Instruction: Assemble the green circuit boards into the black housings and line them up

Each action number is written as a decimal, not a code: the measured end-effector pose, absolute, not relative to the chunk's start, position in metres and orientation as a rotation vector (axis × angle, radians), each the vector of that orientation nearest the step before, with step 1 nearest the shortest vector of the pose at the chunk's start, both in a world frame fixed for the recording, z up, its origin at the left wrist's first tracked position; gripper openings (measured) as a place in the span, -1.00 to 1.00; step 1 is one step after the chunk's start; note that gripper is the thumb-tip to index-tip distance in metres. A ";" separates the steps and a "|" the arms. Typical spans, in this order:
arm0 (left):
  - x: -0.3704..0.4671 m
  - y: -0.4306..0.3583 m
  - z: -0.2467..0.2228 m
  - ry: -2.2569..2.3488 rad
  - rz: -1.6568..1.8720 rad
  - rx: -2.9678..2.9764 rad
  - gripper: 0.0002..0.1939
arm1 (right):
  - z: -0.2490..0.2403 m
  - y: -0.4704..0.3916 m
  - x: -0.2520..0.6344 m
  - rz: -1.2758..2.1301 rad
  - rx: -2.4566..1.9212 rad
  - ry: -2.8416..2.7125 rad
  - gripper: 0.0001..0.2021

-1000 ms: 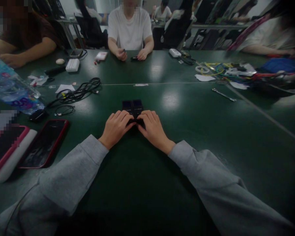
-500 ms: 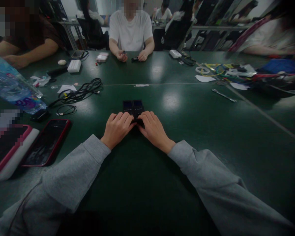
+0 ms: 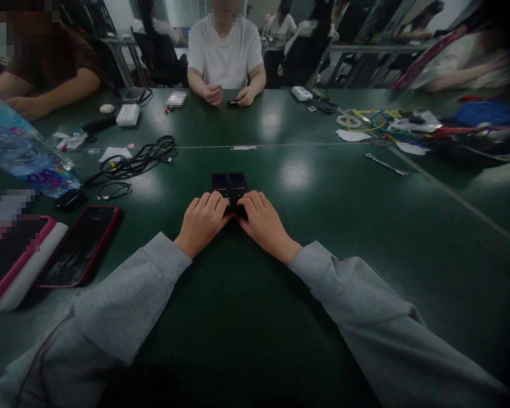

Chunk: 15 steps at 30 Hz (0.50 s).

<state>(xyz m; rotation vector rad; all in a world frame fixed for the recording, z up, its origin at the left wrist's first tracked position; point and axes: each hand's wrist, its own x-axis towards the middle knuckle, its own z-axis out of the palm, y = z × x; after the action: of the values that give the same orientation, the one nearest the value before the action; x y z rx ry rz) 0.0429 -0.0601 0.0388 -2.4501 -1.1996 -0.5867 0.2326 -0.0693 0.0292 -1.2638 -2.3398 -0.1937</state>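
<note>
Two small black devices with dark screens lie side by side on the green table, the left device (image 3: 220, 180) touching or nearly touching the right device (image 3: 238, 180). My left hand (image 3: 204, 220) has its fingers curled over the near end of the left one. Over the near end of the right one bend the fingers of my right hand (image 3: 264, 222). Both thumbs meet close together at the near edge. The hands hide the lower parts of both devices, so what sits there does not show.
To the left are a red-edged phone (image 3: 85, 246), a large plastic bottle (image 3: 25, 147) and coiled black cables (image 3: 142, 158). A wrench (image 3: 386, 164) and a heap of wires (image 3: 391, 122) lie right. Across the table, a person in white (image 3: 225, 51) handles small dark parts.
My hands and the two devices stay almost in place. The person opposite has shifted one hand slightly, and an arm at the far right has moved.
</note>
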 end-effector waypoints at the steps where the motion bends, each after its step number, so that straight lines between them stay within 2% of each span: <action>1: 0.043 -0.060 0.038 -1.205 -0.585 -2.451 -0.76 | 0.029 -0.069 0.233 -0.178 -1.258 -2.337 -0.78; 15: 0.042 -0.057 0.034 -1.192 -0.613 -2.467 -0.80 | 0.025 -0.067 0.234 -0.097 -1.251 -2.306 -0.75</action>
<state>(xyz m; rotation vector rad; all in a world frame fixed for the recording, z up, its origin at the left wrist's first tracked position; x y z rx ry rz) 0.0418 -0.0565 0.0339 -2.4669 -1.1918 -0.6126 0.2337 -0.0669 0.0248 -1.2511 -2.3057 -0.0973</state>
